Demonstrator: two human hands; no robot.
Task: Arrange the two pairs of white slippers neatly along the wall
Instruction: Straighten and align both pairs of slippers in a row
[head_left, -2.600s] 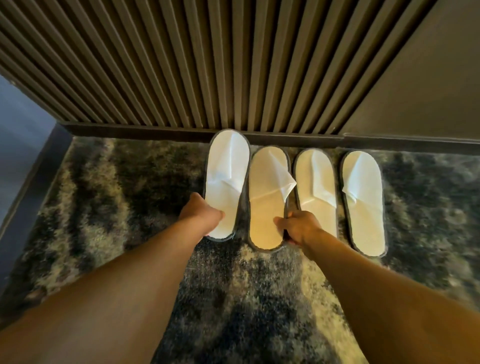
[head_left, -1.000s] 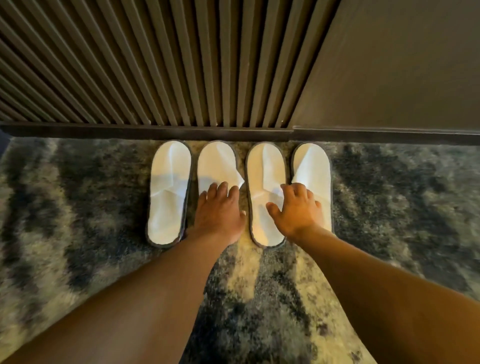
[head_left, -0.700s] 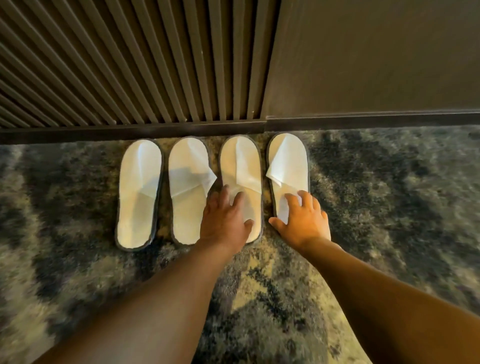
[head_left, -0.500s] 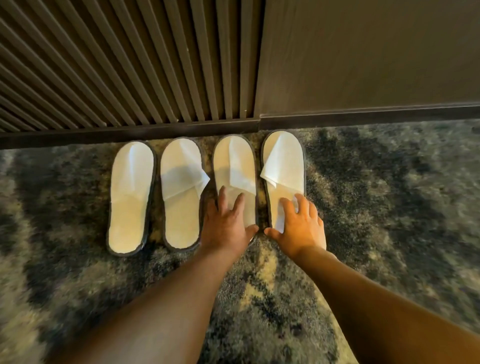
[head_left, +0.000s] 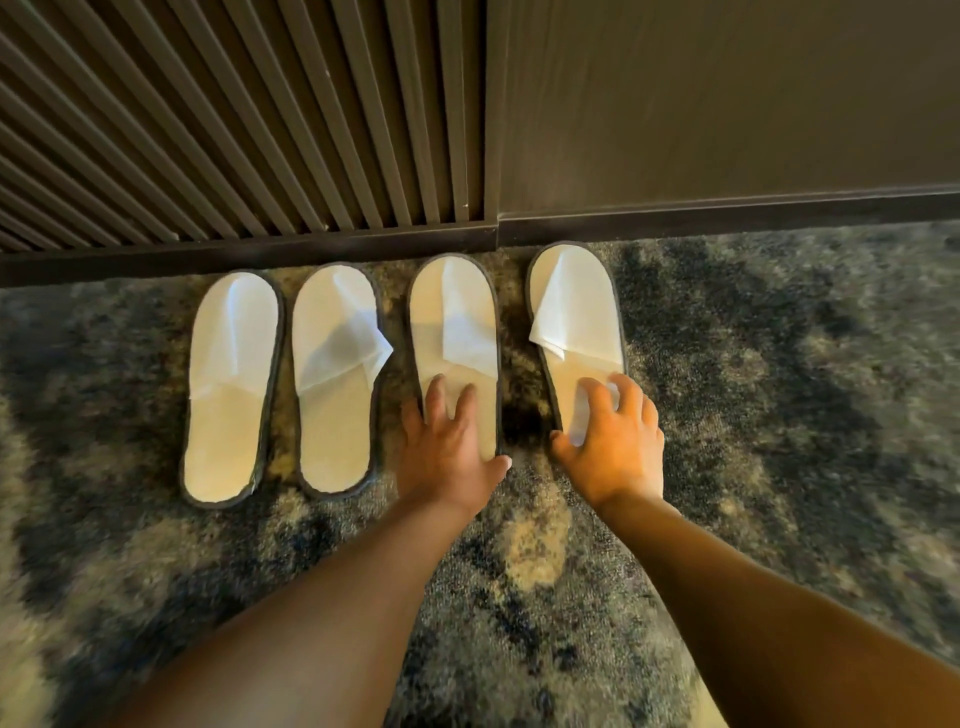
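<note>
Four white slippers lie in a row on the mottled dark-and-tan carpet, toes pointing to 12 o'clock at the dark baseboard. At about 10 o'clock in the view, the first slipper lies leaning slightly, its heel swung toward 7 o'clock; its flat white upper covers the toe half. Just beside it, toward 3 o'clock, the second slipper lies nearly straight, and a corner of its upper sticks out past its right edge. These two sit close together with no hand on them.

The third slipper sits near the centre, across a narrow strip of carpet from the second. The left hand lies flat on its heel half, fingers spread and pointing to 12 o'clock, thumb out toward 3 o'clock; its grip is apart, pressing down rather than clamped on anything.

A wider gap of carpet separates the third from the fourth slipper, whose toe reaches closest to the baseboard, below the smooth dark panel. The right hand rests over its heel end, fingers bent and spread on the sole, thumb at 9 o'clock on the carpet edge; its grip is likewise apart. The slatted wall stands behind the left three slippers.
</note>
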